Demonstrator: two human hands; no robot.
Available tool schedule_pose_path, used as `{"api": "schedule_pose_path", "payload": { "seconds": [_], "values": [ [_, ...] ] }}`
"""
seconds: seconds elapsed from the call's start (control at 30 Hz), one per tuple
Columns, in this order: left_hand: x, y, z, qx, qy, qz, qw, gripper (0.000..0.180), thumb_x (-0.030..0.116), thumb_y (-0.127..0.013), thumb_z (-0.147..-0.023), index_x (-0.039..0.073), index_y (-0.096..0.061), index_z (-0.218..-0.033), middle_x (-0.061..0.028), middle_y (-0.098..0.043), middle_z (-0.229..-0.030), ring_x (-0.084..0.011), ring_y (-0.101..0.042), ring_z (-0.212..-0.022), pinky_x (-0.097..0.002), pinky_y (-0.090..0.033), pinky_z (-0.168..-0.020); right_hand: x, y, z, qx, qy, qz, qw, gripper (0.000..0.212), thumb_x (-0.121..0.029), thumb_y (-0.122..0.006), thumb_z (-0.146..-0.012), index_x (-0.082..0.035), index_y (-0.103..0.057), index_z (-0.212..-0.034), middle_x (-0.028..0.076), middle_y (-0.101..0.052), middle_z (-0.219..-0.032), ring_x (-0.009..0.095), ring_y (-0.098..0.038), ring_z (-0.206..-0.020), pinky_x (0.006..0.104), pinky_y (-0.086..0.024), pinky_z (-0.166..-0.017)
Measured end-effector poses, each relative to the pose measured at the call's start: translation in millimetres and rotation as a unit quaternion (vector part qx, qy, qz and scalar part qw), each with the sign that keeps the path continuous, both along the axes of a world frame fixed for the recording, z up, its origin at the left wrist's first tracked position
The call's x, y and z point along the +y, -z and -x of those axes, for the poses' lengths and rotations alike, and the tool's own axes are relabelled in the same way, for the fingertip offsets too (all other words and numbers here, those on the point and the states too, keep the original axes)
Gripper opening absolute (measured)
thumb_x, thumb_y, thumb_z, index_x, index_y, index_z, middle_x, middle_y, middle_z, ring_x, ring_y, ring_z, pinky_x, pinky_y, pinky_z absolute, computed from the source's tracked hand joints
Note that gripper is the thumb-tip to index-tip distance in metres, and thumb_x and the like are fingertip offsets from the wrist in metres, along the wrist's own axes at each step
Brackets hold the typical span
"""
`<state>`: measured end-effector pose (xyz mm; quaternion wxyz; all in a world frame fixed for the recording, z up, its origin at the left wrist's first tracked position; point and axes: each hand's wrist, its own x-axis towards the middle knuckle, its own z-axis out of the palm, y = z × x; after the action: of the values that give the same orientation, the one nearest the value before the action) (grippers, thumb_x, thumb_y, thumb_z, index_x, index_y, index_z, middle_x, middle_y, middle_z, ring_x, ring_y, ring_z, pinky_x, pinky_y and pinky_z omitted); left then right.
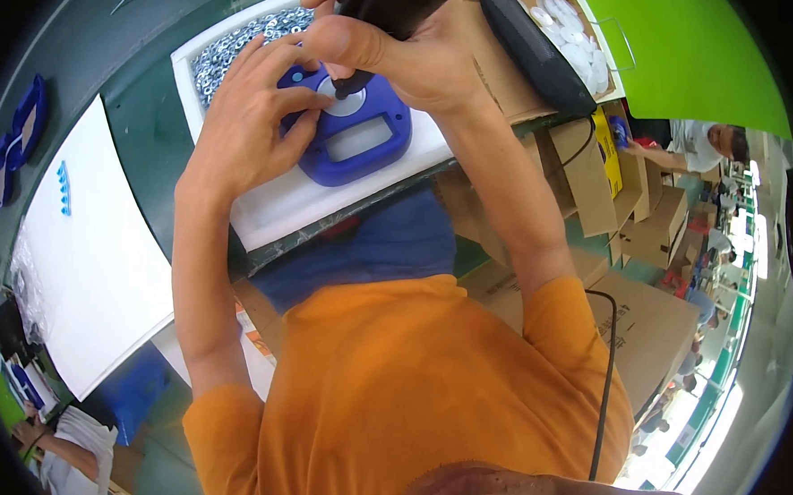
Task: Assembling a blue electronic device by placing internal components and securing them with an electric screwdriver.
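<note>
A blue plastic case [356, 151] with a slot-shaped handle opening and a pale grey round disc [346, 98] lies on a white foam tray [278, 209]. My left hand [251, 121] rests over its left side, fingers bent onto it and the index fingertip beside the disc. In my right hand [413, 58] is a black power screwdriver [393, 6], its body partly cut off by the upper edge. The driver's tip meets the disc near its middle. Whether a screw sits under the tip is too small to tell.
Small shiny metal parts [234, 59] fill the tray's far left part. To the right are a black pouch-like object [534, 48], a box of white plastic pieces [574, 45] and cardboard boxes [581, 175]. A white board [101, 254] lies left. Other people work at both sides.
</note>
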<state>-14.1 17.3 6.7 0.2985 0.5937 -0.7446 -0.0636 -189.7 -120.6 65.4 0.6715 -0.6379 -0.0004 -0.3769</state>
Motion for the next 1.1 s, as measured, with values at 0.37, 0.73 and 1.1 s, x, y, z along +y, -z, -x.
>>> {"api": "schedule_pose_path", "payload": {
  "seconds": [0.37, 0.73, 1.1],
  "values": [
    [-2.2, 5.0, -3.4, 0.029, -0.001, -0.015, 0.999, 0.02, 0.007, -0.079, -0.088, 0.011, -0.091, -0.103, -0.0128, -0.074, -0.137, -0.0381, -0.063, -0.146, -0.0574, -0.039, -0.138, 14.3, -32.1, -0.5, 0.108, 0.035, 0.138, 0.984, 0.03, -0.011, -0.096, -0.098, 0.0, -0.075, -0.117, 0.003, -0.076, -0.102, 0.012, -0.072, -0.094, 0.0293, -0.058, -0.083],
    [-2.4, -2.2, -1.8, -0.026, 0.008, 0.014, 1.0, 0.027, 0.0, -0.077, -0.088, 0.011, -0.093, -0.107, -0.0113, -0.074, -0.14, -0.0368, -0.059, -0.154, -0.0589, -0.033, -0.141, -21.3, -29.6, 14.0, -0.061, 0.051, -0.043, 0.996, 0.029, -0.021, -0.087, -0.107, -0.002, -0.067, -0.119, 0.005, -0.069, -0.085, 0.013, -0.067, -0.068, 0.029, -0.055, -0.064],
    [-3.4, -4.5, -1.2, -0.012, 0.008, 0.022, 1.0, 0.023, 0.001, -0.078, -0.089, 0.01, -0.092, -0.106, -0.0112, -0.074, -0.138, -0.0369, -0.06, -0.153, -0.0602, -0.035, -0.14, -40.6, -50.7, 55.0, 0.044, 0.315, -0.138, 0.938, 0.025, -0.026, -0.085, -0.109, -0.006, -0.069, -0.106, 0.003, -0.069, -0.08, 0.015, -0.068, -0.066, 0.0284, -0.056, -0.063]
  ]
}}
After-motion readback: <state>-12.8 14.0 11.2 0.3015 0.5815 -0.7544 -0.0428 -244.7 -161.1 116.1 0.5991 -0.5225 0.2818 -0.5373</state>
